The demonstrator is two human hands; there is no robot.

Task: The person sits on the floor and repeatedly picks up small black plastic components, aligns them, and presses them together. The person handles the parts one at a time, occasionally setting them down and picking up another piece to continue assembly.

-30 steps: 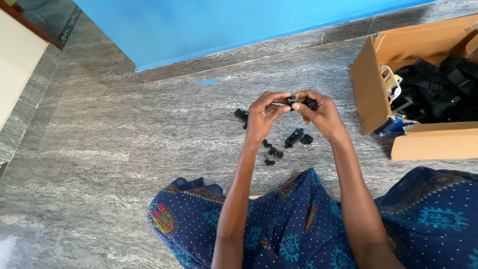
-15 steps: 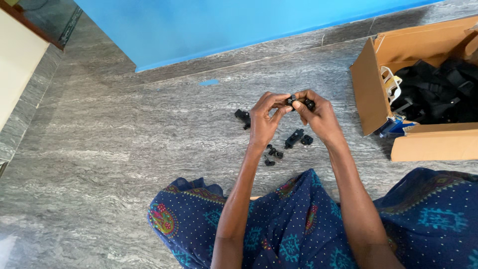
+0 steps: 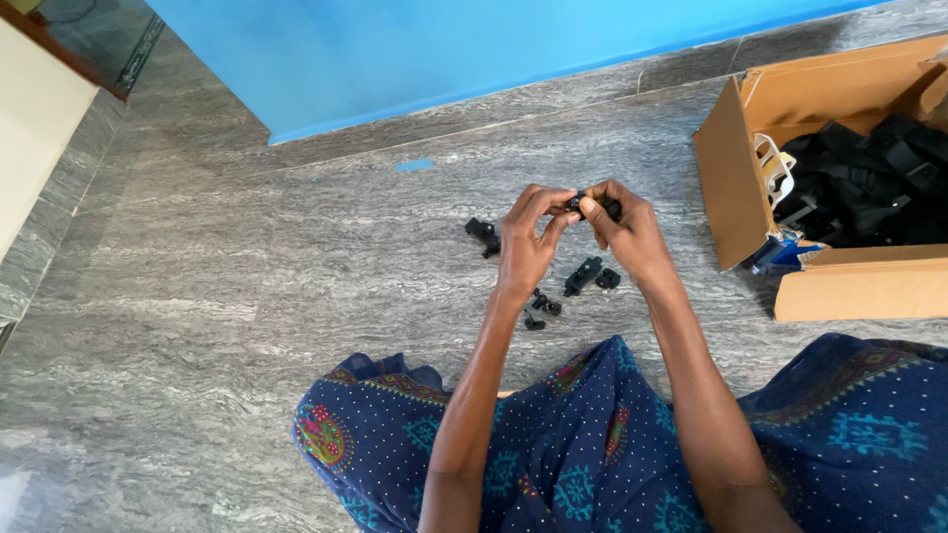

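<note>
While you sit on the grey stone floor (image 3: pixel 247 296), its veined slabs fill most of what you see, running up to a bright blue wall (image 3: pixel 444 49) at the top of the view. A cream-coloured panel with a dark edge (image 3: pixel 39 128) cuts into the upper left corner. Your dark blue patterned cloth (image 3: pixel 592 444) spreads across the bottom of the view, covering your lap and knee to the right.

To your right stands an open cardboard box (image 3: pixel 731 178), its near flap folded out over the floor, and it holds a heap of black parts (image 3: pixel 869 188), with something white (image 3: pixel 775 168) showing at its left inner edge. A small blue scrap (image 3: pixel 415 165) lies on the floor well ahead of you, near the foot of the wall.

Both forearms reach forward from your lap and meet above the floor. Your left hand (image 3: pixel 528 242) and your right hand (image 3: pixel 627 232) are closed together on one small black piece (image 3: pixel 592 204), pinched between the fingertips of both; your hands hide most of it, so its shape cannot be told.

Below your hands, loose on the stone, lie a few more small black pieces: one off to the left (image 3: pixel 483 234), a longer one with a rounder one just beside it (image 3: pixel 590 275) under your right hand, and a little cluster (image 3: pixel 541 310) near your left wrist.
</note>
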